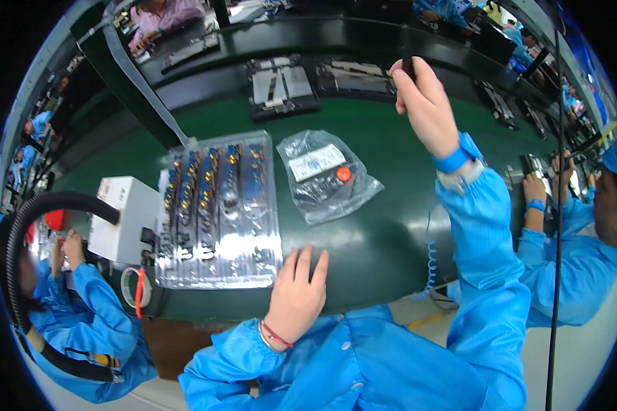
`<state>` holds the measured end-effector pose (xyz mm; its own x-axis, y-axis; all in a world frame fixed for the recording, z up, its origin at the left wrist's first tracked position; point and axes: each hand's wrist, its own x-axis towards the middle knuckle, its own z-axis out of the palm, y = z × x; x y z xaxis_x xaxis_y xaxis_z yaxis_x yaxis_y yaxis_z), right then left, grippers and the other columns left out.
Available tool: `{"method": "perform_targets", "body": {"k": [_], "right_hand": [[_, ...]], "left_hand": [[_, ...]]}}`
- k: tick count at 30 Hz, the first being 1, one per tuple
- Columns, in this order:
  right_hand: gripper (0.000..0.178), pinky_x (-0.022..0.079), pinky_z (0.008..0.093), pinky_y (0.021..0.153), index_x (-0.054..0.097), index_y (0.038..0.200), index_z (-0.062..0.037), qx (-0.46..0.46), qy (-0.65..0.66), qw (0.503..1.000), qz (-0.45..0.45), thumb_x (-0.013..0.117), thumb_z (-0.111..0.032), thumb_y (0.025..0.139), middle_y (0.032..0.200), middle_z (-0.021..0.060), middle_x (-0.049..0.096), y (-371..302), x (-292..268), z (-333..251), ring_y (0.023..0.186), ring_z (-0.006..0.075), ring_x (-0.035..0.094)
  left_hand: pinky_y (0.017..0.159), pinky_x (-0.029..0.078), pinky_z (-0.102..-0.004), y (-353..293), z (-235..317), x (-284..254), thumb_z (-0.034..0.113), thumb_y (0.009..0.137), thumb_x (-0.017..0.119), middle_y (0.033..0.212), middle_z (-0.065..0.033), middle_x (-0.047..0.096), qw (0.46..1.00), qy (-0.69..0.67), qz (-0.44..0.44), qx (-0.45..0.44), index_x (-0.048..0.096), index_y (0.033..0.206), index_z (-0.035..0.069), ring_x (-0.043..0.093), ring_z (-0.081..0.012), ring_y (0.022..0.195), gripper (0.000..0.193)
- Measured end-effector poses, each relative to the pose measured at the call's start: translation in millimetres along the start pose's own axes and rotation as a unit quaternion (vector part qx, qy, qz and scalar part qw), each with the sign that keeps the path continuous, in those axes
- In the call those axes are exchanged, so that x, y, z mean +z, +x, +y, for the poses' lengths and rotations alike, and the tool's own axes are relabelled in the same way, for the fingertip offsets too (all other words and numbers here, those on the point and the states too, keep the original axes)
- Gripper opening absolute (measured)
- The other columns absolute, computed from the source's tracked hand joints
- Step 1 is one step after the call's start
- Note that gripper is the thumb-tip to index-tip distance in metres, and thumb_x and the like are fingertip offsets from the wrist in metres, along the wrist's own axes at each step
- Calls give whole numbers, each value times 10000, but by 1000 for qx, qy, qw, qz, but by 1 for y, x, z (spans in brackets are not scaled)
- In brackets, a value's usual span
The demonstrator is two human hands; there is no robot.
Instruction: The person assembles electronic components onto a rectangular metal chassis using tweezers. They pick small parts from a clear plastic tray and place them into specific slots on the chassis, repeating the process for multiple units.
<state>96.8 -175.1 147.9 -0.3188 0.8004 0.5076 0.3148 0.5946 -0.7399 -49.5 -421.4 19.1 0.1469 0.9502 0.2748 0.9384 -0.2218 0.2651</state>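
Right hand (pixel 428 106) raised at the far side; fingers curled around what looks like a dark handle (pixel 408 66), mostly hidden. Left hand (pixel 298 298) flat and empty, fingers loosely spread on the green counter (pixel 363 264), beside the clear tray's (pixel 276 205) near right corner; contact cannot be told. Risks, judged: a leftward slide of that hand could nudge the tray and jostle its parts; a loose grip could drop the handle.
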Motion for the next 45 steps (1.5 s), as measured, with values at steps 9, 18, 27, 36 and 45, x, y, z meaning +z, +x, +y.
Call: {"method": "perform_targets", "body": {"k": [9, 18, 27, 36, 45], "right_hand": [[228, 375, 221, 592, 575, 1017, 1, -84, 67, 992, -73, 479, -170, 902, 821, 41, 484, -129, 13, -8, 660, 90, 445], [170, 499, 236, 717, 526, 1032, 15, 101, 185, 971, -114, 536, -39, 870, 920, 97, 627, -134, 55, 57, 831, 136, 620], [238, 467, 278, 871, 553, 1050, 18, 84, 254, 960, -84, 567, 43, 814, 1039, 115, 606, -125, 59, 69, 942, 184, 598], [169, 443, 192, 615, 624, 953, -18, 192, 177, 960, -106, 651, -49, 789, 848, 24, 609, -135, 58, 75, 700, 66, 538], [156, 479, 212, 650, 655, 914, -19, 152, 111, 973, -137, 672, -47, 762, 843, 52, 653, -135, 52, 71, 740, 86, 591]], "left_hand": [[947, 365, -396, 52, 24, 41, 236, 725, 627, 1275, -135, 421, 997, 75, 27, 7, 427, 1241, -19, 408, -253, 1183, 609], [964, 295, -464, 66, 11, 46, 386, 700, 649, 1251, -120, 422, 992, 80, 9, -98, 420, 1243, -3, 402, -225, 1149, 705], [947, 214, -616, 75, -2, 38, 320, 729, 644, 1365, -172, 333, 994, 17, 47, -97, 584, 1063, 134, 318, -291, 1262, 387], [955, 211, -600, 71, 0, 42, 371, 708, 667, 1372, -185, 322, 995, 12, 22, -95, 554, 1093, 131, 287, -282, 1286, 468], [961, 203, -604, 69, 1, 38, 368, 738, 641, 1403, -174, 263, 995, 2, -19, -98, 513, 1173, 133, 242, -286, 1308, 511]]}}
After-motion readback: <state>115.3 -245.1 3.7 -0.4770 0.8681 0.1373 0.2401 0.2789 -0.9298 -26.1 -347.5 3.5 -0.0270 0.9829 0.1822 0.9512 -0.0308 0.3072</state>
